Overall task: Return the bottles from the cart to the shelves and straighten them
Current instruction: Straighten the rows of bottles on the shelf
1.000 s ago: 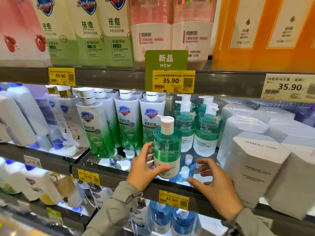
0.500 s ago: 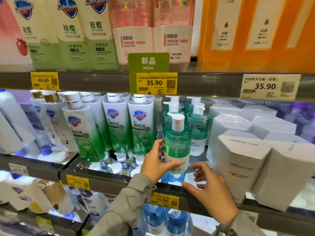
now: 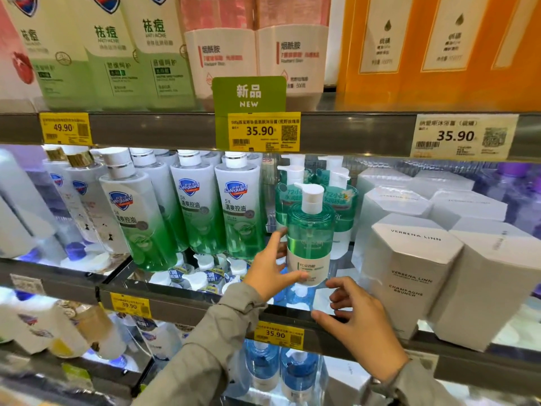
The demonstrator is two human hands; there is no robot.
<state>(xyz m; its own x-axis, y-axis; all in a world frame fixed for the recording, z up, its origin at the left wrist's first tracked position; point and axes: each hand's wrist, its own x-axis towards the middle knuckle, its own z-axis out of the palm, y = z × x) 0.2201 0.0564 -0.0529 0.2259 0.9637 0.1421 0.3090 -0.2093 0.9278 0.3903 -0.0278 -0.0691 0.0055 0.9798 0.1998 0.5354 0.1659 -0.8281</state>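
Far left of the middle shelf (image 3: 187, 310), gold-capped bottles (image 3: 79, 183) are standing tilted and blurred. Next, a row of green Safeguard bottles (image 3: 202, 206) is standing upright, white caps up, the leftmost one leaning. Left hand (image 3: 270, 271), grey sleeve, is reaching in over the shelf rail and gripping the teal pump bottle (image 3: 310, 230): the thumb is lying across the low white label and the fingers are wrapping round its left side. The bottle is standing upright at the front of the shelf, between the Safeguard row and the white boxes (image 3: 409, 259), just in front of two matching teal bottles (image 3: 342, 200). Cannot tell whether its base is touching the glass. Right hand (image 3: 360, 326) is hovering just below and right of the bottle's base, fingers loosely curled and holding nothing, the thumb sitting near the rail's top edge. Under it a yellow 35.90 tag (image 3: 278, 335) is hanging on the rail, and blue pump bottles (image 3: 298, 373) are showing on the shelf below. Right of the hands, the hexagonal boxes are filling the shelf in rows. Above, a green NEW sign (image 3: 248, 93) is sticking up over another 35.90 tag.
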